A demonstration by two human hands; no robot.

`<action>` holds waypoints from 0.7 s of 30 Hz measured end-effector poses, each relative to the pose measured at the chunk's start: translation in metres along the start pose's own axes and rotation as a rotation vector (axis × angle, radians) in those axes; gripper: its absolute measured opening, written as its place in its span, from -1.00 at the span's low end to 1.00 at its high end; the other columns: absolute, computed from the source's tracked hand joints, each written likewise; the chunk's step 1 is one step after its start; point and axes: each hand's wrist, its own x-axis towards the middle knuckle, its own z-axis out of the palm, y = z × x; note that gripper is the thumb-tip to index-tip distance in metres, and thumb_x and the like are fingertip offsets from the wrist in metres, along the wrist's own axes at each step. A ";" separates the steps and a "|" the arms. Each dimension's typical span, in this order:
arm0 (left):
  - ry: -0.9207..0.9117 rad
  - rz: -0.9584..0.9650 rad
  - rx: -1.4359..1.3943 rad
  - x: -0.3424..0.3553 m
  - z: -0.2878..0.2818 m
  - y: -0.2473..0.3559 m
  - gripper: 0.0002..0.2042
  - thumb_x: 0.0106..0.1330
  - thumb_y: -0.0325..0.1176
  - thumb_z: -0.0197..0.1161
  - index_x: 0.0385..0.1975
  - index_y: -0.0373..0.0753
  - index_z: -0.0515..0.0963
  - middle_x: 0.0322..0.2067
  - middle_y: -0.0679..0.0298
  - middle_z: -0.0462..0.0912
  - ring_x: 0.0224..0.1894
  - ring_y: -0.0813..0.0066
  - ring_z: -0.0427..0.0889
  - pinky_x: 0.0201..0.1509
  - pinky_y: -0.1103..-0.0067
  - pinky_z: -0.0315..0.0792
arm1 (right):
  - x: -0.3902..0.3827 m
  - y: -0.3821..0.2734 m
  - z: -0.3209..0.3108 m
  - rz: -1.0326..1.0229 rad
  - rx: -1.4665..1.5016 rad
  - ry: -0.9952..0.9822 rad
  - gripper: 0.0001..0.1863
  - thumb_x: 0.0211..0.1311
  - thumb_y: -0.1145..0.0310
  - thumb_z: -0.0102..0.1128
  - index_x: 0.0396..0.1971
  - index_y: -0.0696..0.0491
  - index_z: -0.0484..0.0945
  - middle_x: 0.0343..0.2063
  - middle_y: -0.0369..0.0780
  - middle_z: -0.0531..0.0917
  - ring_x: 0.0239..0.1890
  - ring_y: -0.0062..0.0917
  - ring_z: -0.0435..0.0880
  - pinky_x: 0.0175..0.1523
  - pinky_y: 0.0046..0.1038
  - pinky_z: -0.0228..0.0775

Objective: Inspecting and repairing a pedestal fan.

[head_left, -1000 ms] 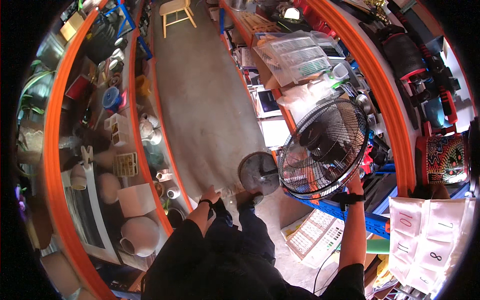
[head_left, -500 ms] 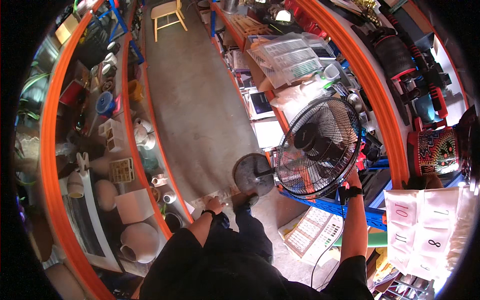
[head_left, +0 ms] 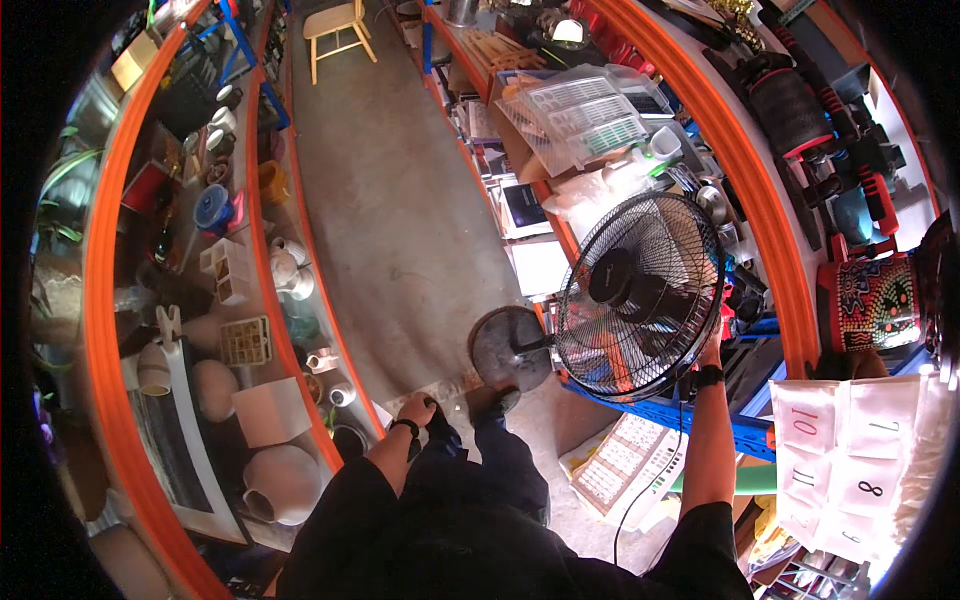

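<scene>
A black pedestal fan [head_left: 640, 295] stands at the right of the aisle, its wire cage tilted up and its dark round base [head_left: 505, 348] on the floor. My right hand [head_left: 710, 352] is at the cage's near right edge; its fingers are hidden behind the wires, so I cannot tell their grip. A thin black cord [head_left: 640, 492] runs down from near my right wrist. My left hand [head_left: 417, 408] hangs low over the floor by the left shelf, fingers curled in with nothing visible in them.
Orange-edged shelving [head_left: 110, 300] on the left holds clay pots [head_left: 283, 484] and small containers. The right shelf [head_left: 740, 425] carries plastic trays [head_left: 580, 115] and bags. A white numbered pocket hanging [head_left: 850, 460] hangs at the lower right. Far off is a wooden chair [head_left: 337, 35].
My left hand has shifted slightly left, its fingers more curled than before. The fan head has moved very slightly to the right, with my right hand still at its edge.
</scene>
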 end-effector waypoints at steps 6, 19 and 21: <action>-0.006 0.017 -0.020 0.008 -0.001 0.013 -0.58 0.20 -0.12 0.21 -0.10 -0.33 0.59 -0.01 -0.13 0.59 0.12 0.01 0.54 0.21 0.24 0.40 | -0.002 -0.002 0.001 0.041 0.127 -0.040 -0.45 0.44 -0.20 -0.15 0.00 -0.03 0.54 -0.41 -0.43 0.60 -0.46 -0.67 0.56 -0.37 -0.55 0.45; -0.019 -0.024 -0.005 -0.004 -0.009 0.050 -0.57 0.19 -0.11 0.18 -0.15 -0.40 0.55 -0.04 -0.19 0.56 0.07 -0.12 0.51 0.21 0.21 0.37 | 0.008 0.012 0.003 0.144 0.161 -0.118 -0.46 0.45 -0.19 -0.16 -0.02 -0.03 0.54 -0.41 -0.43 0.60 -0.47 -0.65 0.56 -0.35 -0.53 0.48; -0.018 -0.034 -0.006 -0.005 -0.010 0.051 -0.57 0.23 -0.10 0.16 -0.13 -0.39 0.54 -0.04 -0.16 0.56 0.09 -0.09 0.51 0.20 0.21 0.38 | 0.010 0.014 -0.001 0.159 0.166 -0.124 -0.46 0.45 -0.19 -0.16 -0.02 -0.03 0.54 -0.41 -0.43 0.60 -0.47 -0.65 0.56 -0.35 -0.53 0.48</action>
